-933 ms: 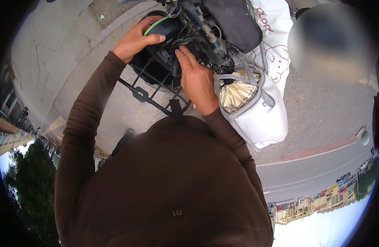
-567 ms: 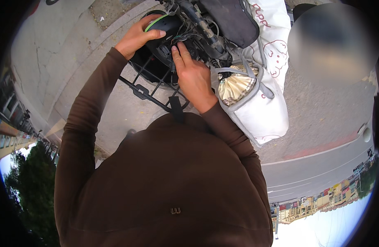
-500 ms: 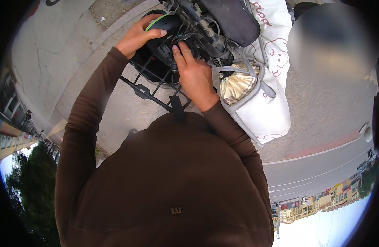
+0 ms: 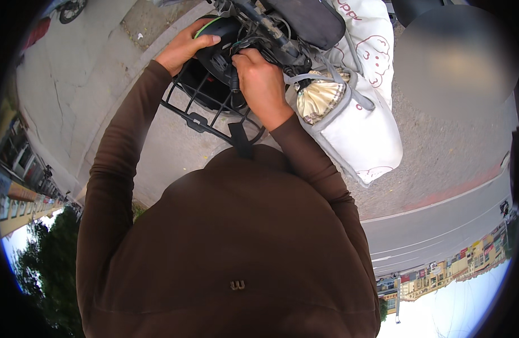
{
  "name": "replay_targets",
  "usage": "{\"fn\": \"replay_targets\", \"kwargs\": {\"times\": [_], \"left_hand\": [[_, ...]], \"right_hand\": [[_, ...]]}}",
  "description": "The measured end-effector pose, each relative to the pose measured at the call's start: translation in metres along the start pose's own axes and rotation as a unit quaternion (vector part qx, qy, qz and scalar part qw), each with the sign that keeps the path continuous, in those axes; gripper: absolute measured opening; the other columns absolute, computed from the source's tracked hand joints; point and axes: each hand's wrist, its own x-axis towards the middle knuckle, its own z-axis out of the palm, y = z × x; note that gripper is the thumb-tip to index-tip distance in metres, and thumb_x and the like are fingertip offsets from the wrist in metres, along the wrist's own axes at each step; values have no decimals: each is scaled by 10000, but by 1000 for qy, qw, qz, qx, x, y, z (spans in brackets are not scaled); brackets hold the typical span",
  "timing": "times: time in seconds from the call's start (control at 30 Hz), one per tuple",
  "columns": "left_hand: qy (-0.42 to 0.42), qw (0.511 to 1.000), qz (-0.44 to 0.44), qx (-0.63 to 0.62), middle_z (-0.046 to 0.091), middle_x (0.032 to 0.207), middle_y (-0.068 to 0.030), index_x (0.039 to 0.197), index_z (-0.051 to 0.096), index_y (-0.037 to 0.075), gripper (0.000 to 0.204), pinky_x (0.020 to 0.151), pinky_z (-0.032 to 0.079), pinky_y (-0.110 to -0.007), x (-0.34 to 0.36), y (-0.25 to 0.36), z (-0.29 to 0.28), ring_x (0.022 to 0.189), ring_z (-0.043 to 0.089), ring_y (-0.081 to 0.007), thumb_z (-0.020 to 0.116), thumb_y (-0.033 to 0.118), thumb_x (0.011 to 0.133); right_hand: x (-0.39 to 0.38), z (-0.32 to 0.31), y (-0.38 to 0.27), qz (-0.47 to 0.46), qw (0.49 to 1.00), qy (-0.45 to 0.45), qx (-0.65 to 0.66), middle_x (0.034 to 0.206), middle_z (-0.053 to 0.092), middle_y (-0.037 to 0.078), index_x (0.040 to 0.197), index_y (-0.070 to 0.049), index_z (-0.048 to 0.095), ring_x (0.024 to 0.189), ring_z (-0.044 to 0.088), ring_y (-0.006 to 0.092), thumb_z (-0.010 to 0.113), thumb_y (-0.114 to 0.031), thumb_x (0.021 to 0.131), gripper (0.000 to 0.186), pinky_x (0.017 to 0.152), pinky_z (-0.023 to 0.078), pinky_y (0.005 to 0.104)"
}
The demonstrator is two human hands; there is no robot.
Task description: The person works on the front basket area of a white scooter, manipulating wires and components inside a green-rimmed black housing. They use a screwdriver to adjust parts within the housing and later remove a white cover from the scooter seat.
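My left hand [image 4: 182,49] grips a round black housing with a bright green rim [image 4: 219,59], its thumb on top and its fingers round the far edge. Beside it, my right hand [image 4: 262,85] has its fingers curled in at a bundle of thin wires [image 4: 251,43]. What the right fingertips pinch is hidden behind the knuckles. A short black cylindrical part [image 4: 234,79] hangs next to that hand. Both hands are above a black wire basket [image 4: 197,121], close to a scuffed dark tube [image 4: 273,32].
Right of the tube hangs a white bag with grey trim [image 4: 358,132] and a cream drawstring top [image 4: 320,101]. A dark padded cover [image 4: 316,22] and a white printed cloth [image 4: 373,56] lie beyond it. A motorcycle wheel [image 4: 72,10] shows at the far left.
My right hand's fingers, stretched out before, are now curled in at the wires. My left hand keeps its grip on the housing. The whole view has shifted slightly.
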Motion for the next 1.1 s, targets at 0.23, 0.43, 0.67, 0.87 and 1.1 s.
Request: {"fn": "replay_targets", "kwargs": {"times": [0.23,0.43,0.67,0.87,1.1], "left_hand": [[6,999,-35,-4,590,1152,-86,1364,447,75,618,799,519,-305,-2,2,3,1013,604,-157,666,316,839],[11,999,-36,-30,581,1166,-90,1358,443,72,630,783,533,-313,-5,5,8,1019,601,-163,676,319,828],[8,999,-32,-3,537,1217,-74,1385,412,86,660,851,521,-333,-10,7,9,1083,569,-167,671,311,822],[48,998,-38,-34,570,1177,-75,1358,447,73,660,754,534,-303,-11,6,14,1018,595,-161,700,317,800],[34,999,-22,-7,571,1191,-78,1365,456,81,666,813,513,-319,-10,0,9,1073,570,-169,694,334,796]], "right_hand": [[4,4,0,12,999,24,-30,888,666,91,880,-45,687,688,655,311,677,-96,796,98,630,536,384],[3,2,-7,105,993,46,28,920,661,74,836,-46,673,765,649,319,697,-112,779,90,675,518,403],[-8,12,-13,141,986,81,35,933,602,106,817,-16,622,815,624,340,680,-96,776,107,705,509,431],[-9,12,-9,152,982,112,18,933,615,111,863,-30,604,834,629,343,721,-159,752,207,711,512,432],[-4,14,-12,291,952,90,21,845,640,188,947,-11,589,804,633,376,787,-278,668,434,744,513,437]]}}
